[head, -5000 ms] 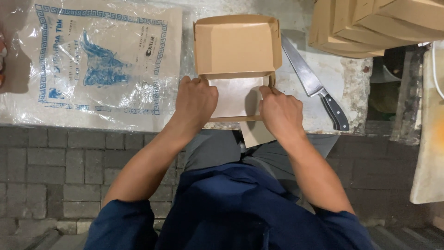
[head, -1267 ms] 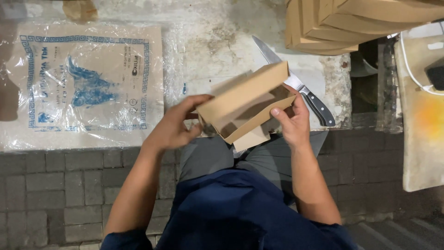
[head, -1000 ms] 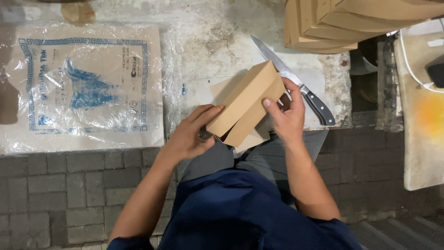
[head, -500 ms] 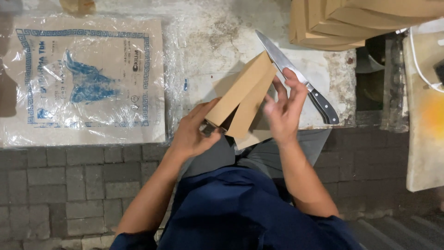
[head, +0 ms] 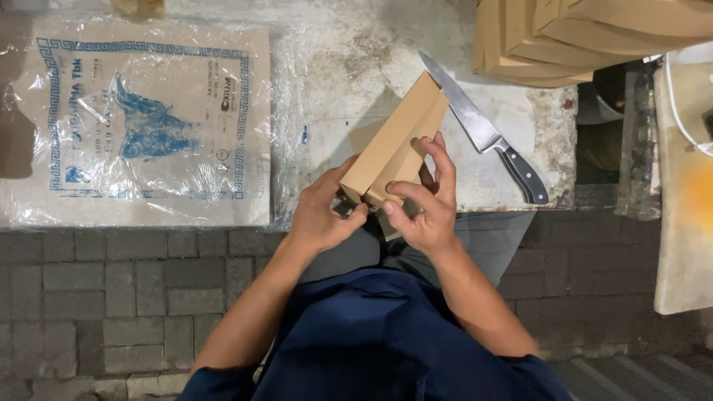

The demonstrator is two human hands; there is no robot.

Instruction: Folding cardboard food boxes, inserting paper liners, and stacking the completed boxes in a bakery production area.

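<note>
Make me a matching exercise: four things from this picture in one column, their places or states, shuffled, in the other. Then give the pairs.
Things:
1. cardboard box
2. knife
3. plastic-wrapped printed sheet
4. stack of cardboard

Places or states:
A. piled at the top right
B. lying flat at the left
C. held tilted in both hands
D. lying on the ground right of the hands

Pairs: 1-C, 2-D, 3-B, 4-A

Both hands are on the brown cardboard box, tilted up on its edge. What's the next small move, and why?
Probably press the near flap shut with the right hand while the left hand steadies the corner. The brown cardboard box stands tilted on edge, both thumbs meet at its near end, and that end looks only partly folded. Keep it clear of the steel kitchen knife with a black handle lying just behind.
</note>
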